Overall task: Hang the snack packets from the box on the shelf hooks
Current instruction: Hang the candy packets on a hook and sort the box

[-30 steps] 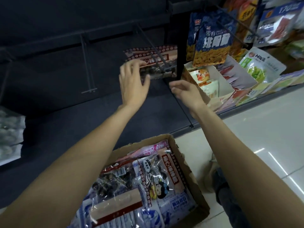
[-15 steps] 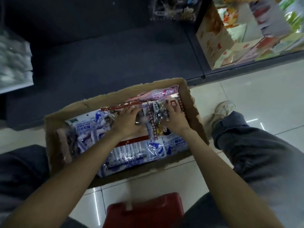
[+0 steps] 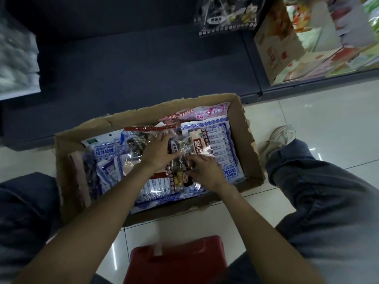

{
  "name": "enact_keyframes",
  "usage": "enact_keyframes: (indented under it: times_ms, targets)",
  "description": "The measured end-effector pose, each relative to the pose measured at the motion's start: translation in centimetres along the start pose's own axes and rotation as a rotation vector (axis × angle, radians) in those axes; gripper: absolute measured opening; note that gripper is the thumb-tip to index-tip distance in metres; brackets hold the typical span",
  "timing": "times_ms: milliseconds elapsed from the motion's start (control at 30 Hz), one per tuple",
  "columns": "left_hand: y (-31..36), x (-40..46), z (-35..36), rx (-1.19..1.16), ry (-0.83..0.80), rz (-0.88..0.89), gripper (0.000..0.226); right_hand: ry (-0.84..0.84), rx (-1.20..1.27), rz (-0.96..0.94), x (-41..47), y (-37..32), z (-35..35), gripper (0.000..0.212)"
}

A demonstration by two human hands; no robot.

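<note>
A cardboard box stands on the floor in front of me, filled with several snack packets. Both hands are inside it. My left hand and my right hand grip a clear packet with a red-and-white label that lies on top of blue-and-white packets. A pink packet lies at the far end of the box. One clear packet hangs on the dark shelf above, at the top of the view.
The dark bottom shelf runs behind the box. An open display carton of snacks stands at the right, pale packets at the left. A red stool is under me, my knees on both sides, my shoe beside the box.
My hands left the packet hanging on the shelf hook and came down into the box. My view dropped from the shelf to the box. Both hands have since closed on a clear packet.
</note>
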State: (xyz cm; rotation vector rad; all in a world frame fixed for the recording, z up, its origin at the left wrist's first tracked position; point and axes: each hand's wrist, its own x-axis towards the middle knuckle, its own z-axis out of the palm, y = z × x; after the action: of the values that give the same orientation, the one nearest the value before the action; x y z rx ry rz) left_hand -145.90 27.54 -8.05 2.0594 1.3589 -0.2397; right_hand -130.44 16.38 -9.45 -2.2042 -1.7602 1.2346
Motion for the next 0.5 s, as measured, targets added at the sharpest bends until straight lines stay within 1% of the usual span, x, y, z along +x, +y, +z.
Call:
enact_keyframes:
  times_ms: [33,100,167,233,300,367,433,500]
  targets:
    - [-0.1,-0.1,0.3,0.030,-0.013,0.014,0.075,0.046,0.025,0.031,0.4,0.3,-0.5,0.054]
    - [-0.3,-0.2,0.6,0.026,-0.006,0.008,0.071,0.105,0.111,0.213,1.4,1.1,-1.5,0.059]
    - [-0.5,-0.7,0.9,-0.007,0.002,0.002,0.066,0.102,0.172,0.402,2.4,1.6,-2.2,0.065]
    - [-0.8,-1.4,1.1,-0.005,0.023,0.036,0.071,0.103,0.148,0.475,2.7,1.9,-2.6,0.058]
    - [-1.7,-2.5,1.1,0.056,0.035,0.075,0.087,0.130,0.155,0.486,2.6,2.0,-2.9,0.042]
    - [-3.4,-3.6,0.9,0.186,0.008,0.111,0.101,0.162,0.153,0.441,2.4,2.2,-3.2,0.028]
    - [-5.3,-4.7,0.8,0.319,-0.014,0.160,0.105,0.247,0.147,0.400,1.9,1.9,-3.7,0.023]
    - [-6.8,-5.4,0.9,0.372,-0.014,0.193,0.101,0.363,0.163,0.340,1.2,1.2,-4.4,0.021]
